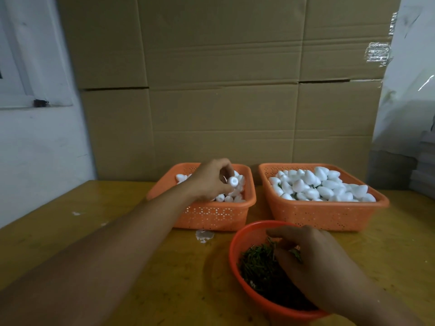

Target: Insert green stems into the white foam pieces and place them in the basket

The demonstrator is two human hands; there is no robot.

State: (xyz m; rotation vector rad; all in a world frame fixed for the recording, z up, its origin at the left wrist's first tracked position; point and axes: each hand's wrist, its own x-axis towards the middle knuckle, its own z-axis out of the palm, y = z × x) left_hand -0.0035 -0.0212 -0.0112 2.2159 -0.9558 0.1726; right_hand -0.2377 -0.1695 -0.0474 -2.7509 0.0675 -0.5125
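Nearest to me, my right hand (pixel 315 262) reaches into the round red bowl (pixel 235 260), fingers curled into the heap of green stems (pixel 259 267); it seems to pinch a stem or two, though I cannot tell how many. Farther out, my left hand (pixel 211 180) hangs over the left orange basket (pixel 207 215) with its fingertips clamped on one white foam piece (pixel 233 181), lifted just above the other loose pieces there. The right orange basket (pixel 329 215) is heaped with foam pieces, with bits of green showing between them, so I judge it the place for finished ones. The stems are thin and tangled, so I could drag up a clump and scatter some on the table (pixel 164 267). The foam is light and soft; squeezing hard could dent it, and a slanted push could split its side. The foam piece and the stems are well apart, so I must bring both hands together
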